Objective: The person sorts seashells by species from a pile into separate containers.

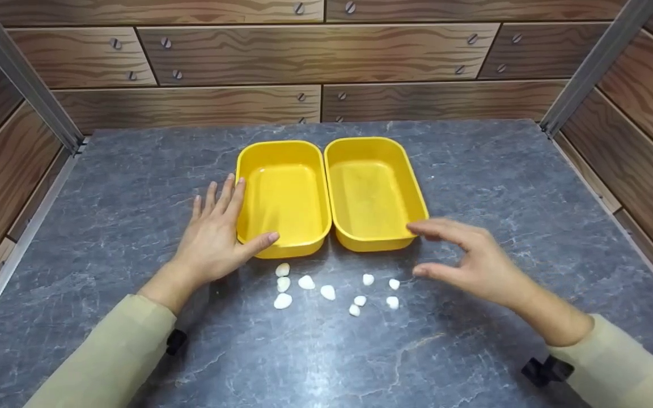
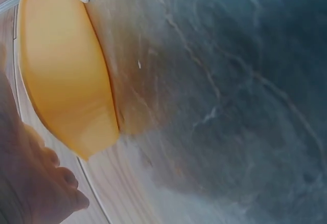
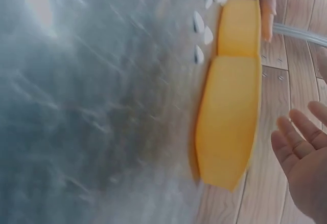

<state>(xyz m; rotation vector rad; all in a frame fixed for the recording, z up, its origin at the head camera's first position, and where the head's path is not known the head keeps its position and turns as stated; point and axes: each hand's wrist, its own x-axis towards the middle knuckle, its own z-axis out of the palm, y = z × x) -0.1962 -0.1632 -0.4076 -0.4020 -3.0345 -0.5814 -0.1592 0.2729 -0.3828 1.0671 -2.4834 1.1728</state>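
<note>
Two yellow plastic bins stand side by side on the table, a left bin (image 1: 287, 249) and a right bin (image 1: 374, 243). My left hand (image 1: 213, 241) lies along the left bin's outer side, fingers straight, thumb over its near rim. At the right bin's near right corner is my right hand (image 1: 474, 258), fingers extended and thumb apart, holding nothing; whether its fingertips touch the rim I cannot tell. In front of the bins lie several small white pebbles or shells, among them a left one (image 1: 283, 301) and a right one (image 1: 393, 302).
Grey marble-patterned tabletop (image 1: 315, 362) spreads around the bins. Wood-patterned panels (image 1: 315, 54) form walls at the back and sides, with metal posts (image 1: 598, 62) at the corners. Black cameras are strapped at both sleeves (image 1: 105, 351).
</note>
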